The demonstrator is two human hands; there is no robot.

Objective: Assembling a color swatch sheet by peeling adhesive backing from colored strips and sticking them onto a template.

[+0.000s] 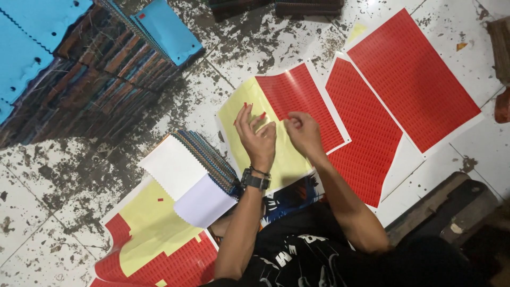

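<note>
I see both hands over the half-peeled sticker sheet [289, 114] on the stained tile floor [64, 212]; the left hand [257, 135] is spread open, with small red stickers [247, 104] clinging to its fingertips; the right hand [302, 130] has its fingers curled together at the sheet's red edge, seemingly pinching a sticker, though I cannot tell for sure.

By my judgement the work stands about midway on this sheet: its left part is bare yellow backing, its right part still red; a second, mostly stripped sheet [154, 234] lies at the lower left, with red left only along its bottom and left side; two sheets [411, 79] at the upper right look untouched, fully red, one of them partly overlapping the other.

Counting: four sticker sheets in all, two started and two whole; one fanned swatch book [204, 159] with white cards just left of the left wrist; one black wristwatch [255, 180] on that wrist; a few red stickers on the left fingertips, perhaps three; a large stack of fabric swatches [106, 69] with blue covers fills the upper left corner, too many to count.
</note>
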